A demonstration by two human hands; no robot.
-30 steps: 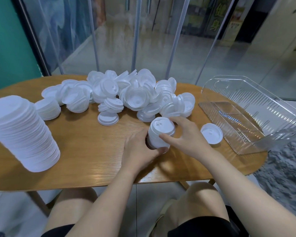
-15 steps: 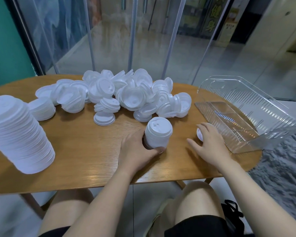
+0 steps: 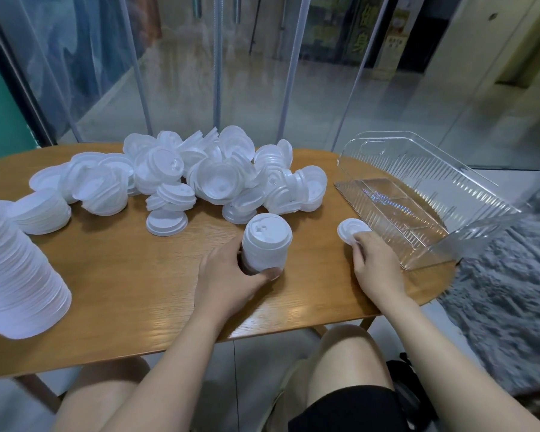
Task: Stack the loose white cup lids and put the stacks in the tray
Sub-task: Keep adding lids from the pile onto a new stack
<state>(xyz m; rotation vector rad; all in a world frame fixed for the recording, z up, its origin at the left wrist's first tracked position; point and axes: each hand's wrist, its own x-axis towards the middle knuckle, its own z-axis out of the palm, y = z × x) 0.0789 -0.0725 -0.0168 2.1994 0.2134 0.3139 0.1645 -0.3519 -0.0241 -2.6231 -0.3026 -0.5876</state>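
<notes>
Head view is showing a person sitting at a wooden table (image 3: 138,285), with the left hand (image 3: 228,275) wrapping its fingers and thumb around a short stack of white lids (image 3: 265,241) standing upright near the table's middle. Its top lid is showing a raised rim and a small sip tab. The right hand (image 3: 376,263) is pinching the near edge of a single lid (image 3: 351,230) lying flat on the wood just beside the clear tray (image 3: 418,169), fingers curling over its rim. Behind them a loose pile of lids (image 3: 219,179) is lying jumbled, some tilting, some face down. A tall leaning stack (image 3: 16,269) is standing at the left edge, with a lower stack (image 3: 41,210) just behind it.
</notes>
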